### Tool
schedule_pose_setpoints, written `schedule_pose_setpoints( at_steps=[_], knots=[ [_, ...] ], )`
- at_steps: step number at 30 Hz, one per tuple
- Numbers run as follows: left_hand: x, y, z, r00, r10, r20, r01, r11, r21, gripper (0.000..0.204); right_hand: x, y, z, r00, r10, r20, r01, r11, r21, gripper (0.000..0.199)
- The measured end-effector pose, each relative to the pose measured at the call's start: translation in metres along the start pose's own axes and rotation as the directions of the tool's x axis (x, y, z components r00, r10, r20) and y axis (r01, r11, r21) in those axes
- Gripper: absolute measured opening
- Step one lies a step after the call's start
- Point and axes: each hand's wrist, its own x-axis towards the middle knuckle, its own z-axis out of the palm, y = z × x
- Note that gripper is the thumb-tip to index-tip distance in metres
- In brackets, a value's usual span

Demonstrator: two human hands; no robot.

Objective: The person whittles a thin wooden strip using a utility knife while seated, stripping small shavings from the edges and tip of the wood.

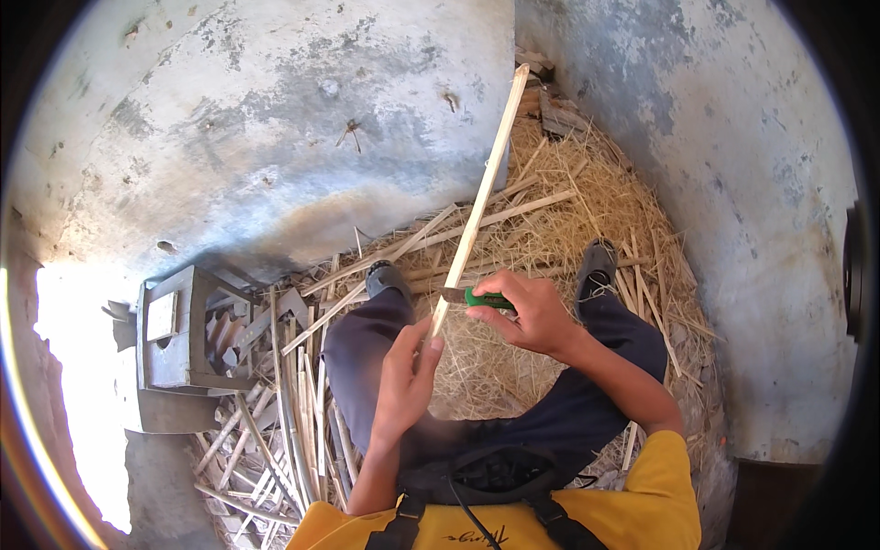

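A long, pale wooden strip (483, 194) slants up and away from my lap toward the corner of the walls. My left hand (408, 374) is closed round its near end, thumb along the wood. In my right hand (529, 316) is a knife with a green handle (489, 300), gripped between thumb and fingers. Its short dark blade (455, 295) lies across the strip, touching it just beyond my left hand. The far end of the strip is free in the air.
Wood shavings (632, 206) cover the floor between my feet and up to the walls. Several loose wooden strips (307, 403) lie in a heap at my left. Beyond them stands a grey wooden box (170, 339) with an open side. Weathered walls (715, 183) close in ahead and at right.
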Motion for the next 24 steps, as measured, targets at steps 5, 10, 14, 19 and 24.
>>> schedule_pose_setpoints(
  at_steps=[5,10,14,19,24],
  knots=[
    [0.002,-0.002,0.002,0.999,-0.045,0.002,0.045,0.998,-0.051,0.037,-0.001,0.0,0.005,1.0,-0.018,0.012,0.018,1.0,0.0,0.024],
    [0.003,-0.007,-0.001,0.996,-0.088,0.003,0.088,0.991,-0.101,0.037,-0.003,0.001,0.013,1.0,-0.028,0.001,0.028,0.999,-0.025,0.023],
    [0.004,-0.01,-0.002,0.993,-0.115,-0.002,0.112,0.978,-0.175,0.038,-0.004,0.0,0.017,1.0,0.021,0.014,-0.021,1.0,-0.015,0.022],
    [0.005,-0.011,0.0,0.995,-0.1,-0.007,0.096,0.972,-0.212,0.038,-0.003,-0.004,0.02,1.0,0.016,-0.015,-0.016,0.999,-0.036,0.02],
    [0.005,-0.011,-0.002,0.99,-0.138,-0.03,0.129,0.971,-0.2,0.038,-0.001,-0.011,0.018,0.999,-0.026,-0.025,0.023,0.991,-0.129,0.017]
  ],
)
